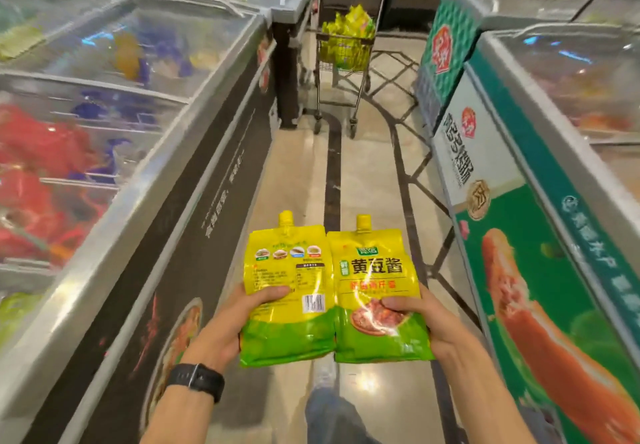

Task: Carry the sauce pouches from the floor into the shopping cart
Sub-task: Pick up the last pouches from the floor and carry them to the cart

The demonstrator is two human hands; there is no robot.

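Observation:
I hold two yellow-and-green sauce pouches with spout caps side by side in front of me. My left hand (pixel 228 325) grips the left pouch (pixel 287 270), whose back label and barcode face me. My right hand (pixel 429 319) grips the right pouch (pixel 375 270), its printed front facing me. Thumbs lie on top of the pouches and the fingers are hidden beneath. Far ahead at the end of the aisle stands the metal shopping cart (pixel 343 72), holding several more yellow pouches (pixel 348 33).
A long glass-topped chest freezer (pixel 145 173) runs along my left. Another freezer with green printed panels (pixel 540 235) lines the right. A shiny tiled floor (pixel 367 173) forms a narrow aisle between them up to the cart. My leg and shoe (pixel 325 391) show below.

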